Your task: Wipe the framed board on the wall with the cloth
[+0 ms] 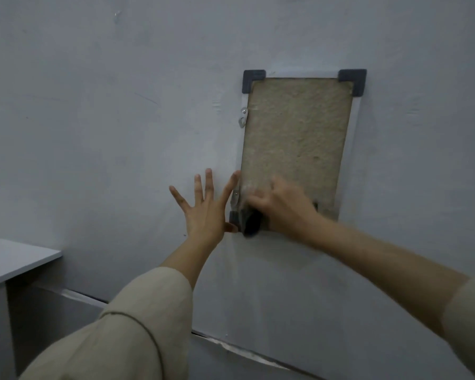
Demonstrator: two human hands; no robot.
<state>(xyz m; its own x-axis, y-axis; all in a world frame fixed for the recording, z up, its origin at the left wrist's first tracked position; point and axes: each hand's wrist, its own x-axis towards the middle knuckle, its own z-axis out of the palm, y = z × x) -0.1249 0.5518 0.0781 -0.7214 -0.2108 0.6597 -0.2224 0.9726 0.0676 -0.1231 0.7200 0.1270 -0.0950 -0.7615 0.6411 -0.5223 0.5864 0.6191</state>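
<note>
The framed board [296, 133] hangs on the grey wall, a tan rough panel in a thin pale frame with dark corner caps. My right hand [283, 207] grips a dark cloth [251, 222] and presses it against the board's lower left corner; the hand is blurred. My left hand [206, 209] lies flat on the wall just left of the board, fingers spread and straight, the index fingertip touching the frame's left edge. The board's bottom edge is hidden behind my right hand.
A grey tabletop [14, 259] juts in at the lower left, below the hands. A small metal hanger [243, 117] sticks out from the frame's left side. A seam in the wall panel [231, 344] runs diagonally under the board.
</note>
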